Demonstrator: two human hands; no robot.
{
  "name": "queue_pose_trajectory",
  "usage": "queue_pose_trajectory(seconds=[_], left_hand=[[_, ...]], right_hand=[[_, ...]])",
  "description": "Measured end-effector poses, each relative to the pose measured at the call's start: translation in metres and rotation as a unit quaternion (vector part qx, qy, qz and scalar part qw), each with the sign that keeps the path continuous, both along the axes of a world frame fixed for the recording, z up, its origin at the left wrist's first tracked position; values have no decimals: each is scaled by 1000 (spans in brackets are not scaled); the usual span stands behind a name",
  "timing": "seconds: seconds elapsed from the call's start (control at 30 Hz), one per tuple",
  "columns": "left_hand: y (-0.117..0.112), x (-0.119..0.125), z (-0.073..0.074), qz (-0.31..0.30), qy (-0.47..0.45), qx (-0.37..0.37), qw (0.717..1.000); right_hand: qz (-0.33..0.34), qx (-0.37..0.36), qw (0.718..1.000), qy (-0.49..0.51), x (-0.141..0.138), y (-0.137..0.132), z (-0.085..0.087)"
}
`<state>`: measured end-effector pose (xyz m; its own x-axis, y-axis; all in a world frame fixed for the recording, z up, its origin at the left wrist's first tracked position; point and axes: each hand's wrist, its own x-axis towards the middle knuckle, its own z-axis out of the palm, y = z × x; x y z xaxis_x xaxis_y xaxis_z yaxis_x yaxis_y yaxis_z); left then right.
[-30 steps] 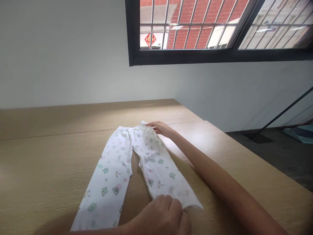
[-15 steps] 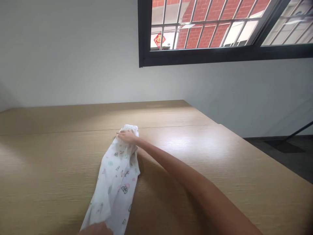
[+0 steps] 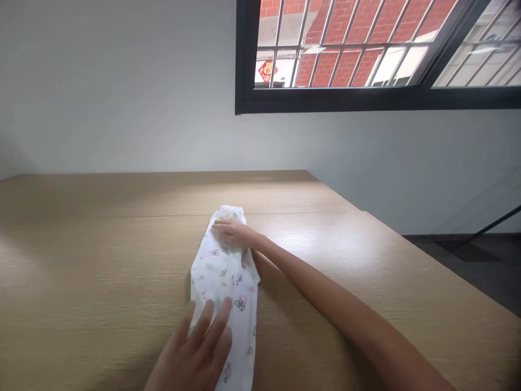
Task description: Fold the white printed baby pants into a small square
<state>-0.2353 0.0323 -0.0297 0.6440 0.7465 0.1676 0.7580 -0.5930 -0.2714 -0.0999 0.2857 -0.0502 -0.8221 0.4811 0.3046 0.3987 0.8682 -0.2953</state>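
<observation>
- Head view: small printed white trousers [image 3: 226, 277], folded lengthwise into one narrow strip, are lying near the middle of the wooden table [image 3: 81, 271], waistband pointing toward the far edge.
- The right hand [image 3: 232, 232] is lying flat on the waistband end, grip released, fingers pressing the cloth down.
- The left hand [image 3: 195, 353] is resting open on the nearer part, fingers spread, grasping nothing.
- Smoothing well probably means keeping both palms flat and the leg edges lined up, so no creases are getting trapped.
</observation>
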Motion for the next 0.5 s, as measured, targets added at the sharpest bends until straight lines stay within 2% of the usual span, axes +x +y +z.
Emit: queue_pose_trajectory(seconds=[0.07,0.23,0.43,0.5], left_hand=[[2,4,6,-31,21,-10,999],[-3,3,6,69,23,-114,991],[2,4,14,100,-3,-234,967],[5,5,21,113,-12,-245,963]], right_hand=[[-12,5,1000,26,15,0,0],[-39,27,996,76,35,-3,-8],[-56,28,993,97,33,-2,-12],[-53,26,993,98,33,-2,-11]])
